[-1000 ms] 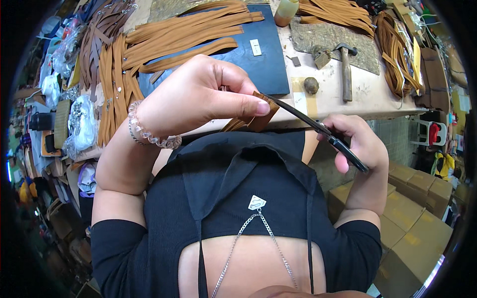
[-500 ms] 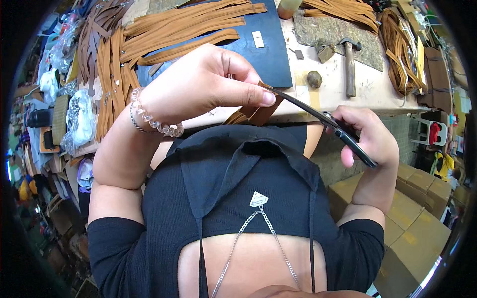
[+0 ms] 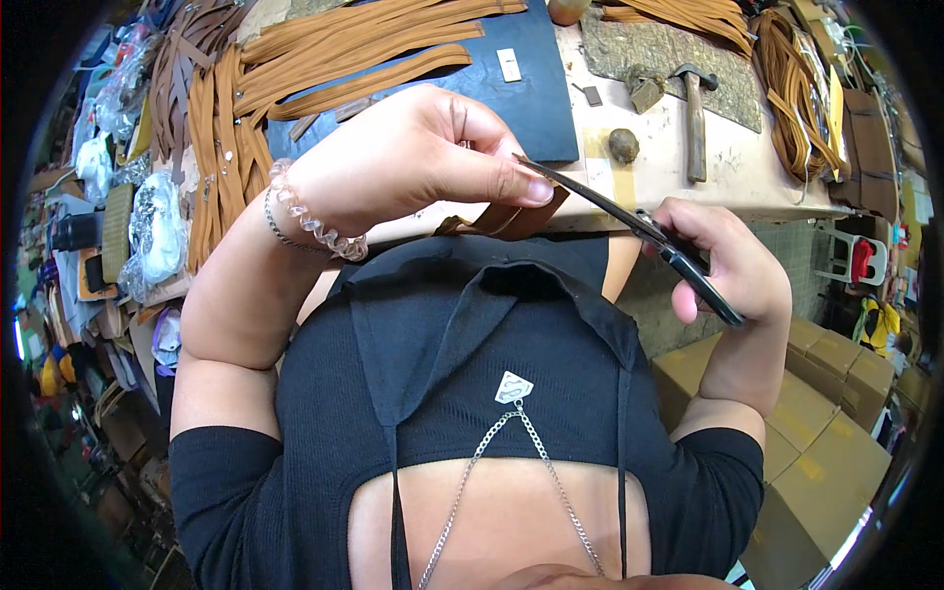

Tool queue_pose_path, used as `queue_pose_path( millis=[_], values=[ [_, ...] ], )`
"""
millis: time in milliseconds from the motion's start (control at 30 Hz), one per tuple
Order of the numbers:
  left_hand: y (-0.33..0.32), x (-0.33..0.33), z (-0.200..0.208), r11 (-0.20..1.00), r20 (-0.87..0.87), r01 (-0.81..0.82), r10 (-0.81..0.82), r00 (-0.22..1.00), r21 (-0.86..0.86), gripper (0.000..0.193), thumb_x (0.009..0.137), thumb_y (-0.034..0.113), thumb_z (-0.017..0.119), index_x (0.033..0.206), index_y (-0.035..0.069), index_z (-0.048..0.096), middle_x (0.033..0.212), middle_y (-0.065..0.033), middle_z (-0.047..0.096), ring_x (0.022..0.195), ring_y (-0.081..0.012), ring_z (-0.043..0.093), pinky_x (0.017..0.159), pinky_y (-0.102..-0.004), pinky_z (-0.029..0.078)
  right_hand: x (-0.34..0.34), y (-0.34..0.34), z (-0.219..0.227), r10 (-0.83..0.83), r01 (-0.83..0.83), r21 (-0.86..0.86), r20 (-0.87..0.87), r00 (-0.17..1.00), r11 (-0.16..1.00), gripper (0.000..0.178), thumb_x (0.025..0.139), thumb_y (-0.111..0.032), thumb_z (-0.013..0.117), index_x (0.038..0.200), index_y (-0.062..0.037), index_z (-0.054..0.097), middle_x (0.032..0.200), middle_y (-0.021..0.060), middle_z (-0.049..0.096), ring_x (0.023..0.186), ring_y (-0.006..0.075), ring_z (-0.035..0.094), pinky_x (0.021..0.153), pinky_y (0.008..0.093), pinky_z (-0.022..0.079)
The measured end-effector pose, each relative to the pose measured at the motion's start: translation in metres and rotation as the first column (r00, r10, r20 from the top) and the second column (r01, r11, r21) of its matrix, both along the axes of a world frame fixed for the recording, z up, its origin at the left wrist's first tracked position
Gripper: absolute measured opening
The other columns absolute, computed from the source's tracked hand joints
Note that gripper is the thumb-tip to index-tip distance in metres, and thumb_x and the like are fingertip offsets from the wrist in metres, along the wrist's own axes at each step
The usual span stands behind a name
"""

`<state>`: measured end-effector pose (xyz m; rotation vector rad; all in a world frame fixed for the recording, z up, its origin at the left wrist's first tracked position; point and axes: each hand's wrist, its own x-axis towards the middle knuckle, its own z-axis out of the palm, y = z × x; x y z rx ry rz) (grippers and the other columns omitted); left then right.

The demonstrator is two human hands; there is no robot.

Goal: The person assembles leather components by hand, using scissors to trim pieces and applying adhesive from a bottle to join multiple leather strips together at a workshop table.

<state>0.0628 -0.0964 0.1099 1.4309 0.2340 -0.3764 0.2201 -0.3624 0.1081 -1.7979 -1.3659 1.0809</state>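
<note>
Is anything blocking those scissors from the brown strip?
Nothing visible stands between the scissors in the right hand and the brown strip: the blades reach beside the left hand, which pinches the strip. Whether the blades touch it is unclear.

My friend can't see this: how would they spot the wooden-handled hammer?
On the pale worktable's right lies a mottled brown mat. The dark-headed hammer crosses its near edge, wooden handle toward the right hand. Unlike the round brown lump nearby, it has a handle.

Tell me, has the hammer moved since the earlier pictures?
No: the hammer still lies right of the dark ball, its head on the mottled board.
</note>
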Motion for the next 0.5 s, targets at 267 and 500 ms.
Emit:
queue_pose_path(
  millis=[267,500],
  values=[
    [-0.0018,0.0004,0.003,0.998,-0.043,-0.007,0.004,0.999,-0.067,0.023,0.081,0.014,0.073,0.065,0.003,0.06,0.064,-0.0055,0.063,0.061,-0.0114,0.058,0.061,-0.0258,0.045,-0.0048,-0.0004,0.001,-0.043,0.044,-0.042,0.021,0.999,0.998,0.053,0.059,-0.026,0.088,0.091,0.0022,0.055,0.069,0.0116,0.049,0.06,0.0216,0.047,0.057,0.0326,0.039],
    [-0.0026,0.0019,-0.0003,0.998,-0.062,0.006,-0.01,0.998,-0.067,0.02,0.081,0.014,0.074,0.068,0.003,0.063,0.066,-0.0063,0.064,0.062,-0.012,0.058,0.061,-0.0265,0.047,-0.0046,-0.0012,-0.001,-0.036,0.036,-0.008,0.025,0.999,0.999,0.049,0.06,-0.025,0.088,0.085,0.0021,0.056,0.067,0.0101,0.048,0.059,0.0171,0.045,0.056,0.0318,0.038]
  ],
)
